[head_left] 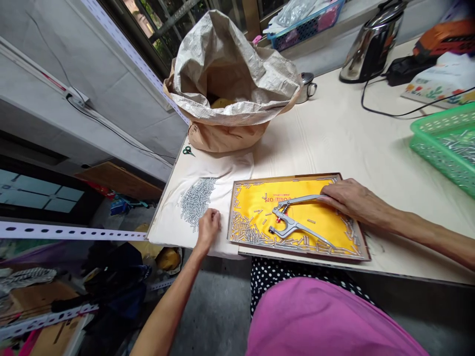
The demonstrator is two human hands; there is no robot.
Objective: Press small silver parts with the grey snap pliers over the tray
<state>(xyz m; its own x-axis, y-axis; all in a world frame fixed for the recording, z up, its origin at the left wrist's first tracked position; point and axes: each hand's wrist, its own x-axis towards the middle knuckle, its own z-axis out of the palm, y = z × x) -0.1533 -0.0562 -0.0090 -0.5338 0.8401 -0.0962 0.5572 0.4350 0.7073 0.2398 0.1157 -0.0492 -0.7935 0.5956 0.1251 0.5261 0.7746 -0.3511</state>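
Note:
My right hand (343,195) grips one handle of grey metal pliers (293,222) at the right. Their jaws and other handle spread apart over a shallow tray (365,247) with a yellow bottom. Small silver rod-like metal pieces (245,230) lie in that tray, thickest in its near left corner. To the tray's left, my left hand (210,225) is closed at the near edge of a pile of similar small metal pieces (196,200) on a pale cloth. Its fingers are curled together, and anything between them is hidden.
A large open woven sack (230,131) stands behind the tray. Green-handled scissors (188,151) lie near the table's left edge. At the right is a green basket (441,148) of small metal pieces. A kettle (371,47) and a black cord (393,114) are farther back.

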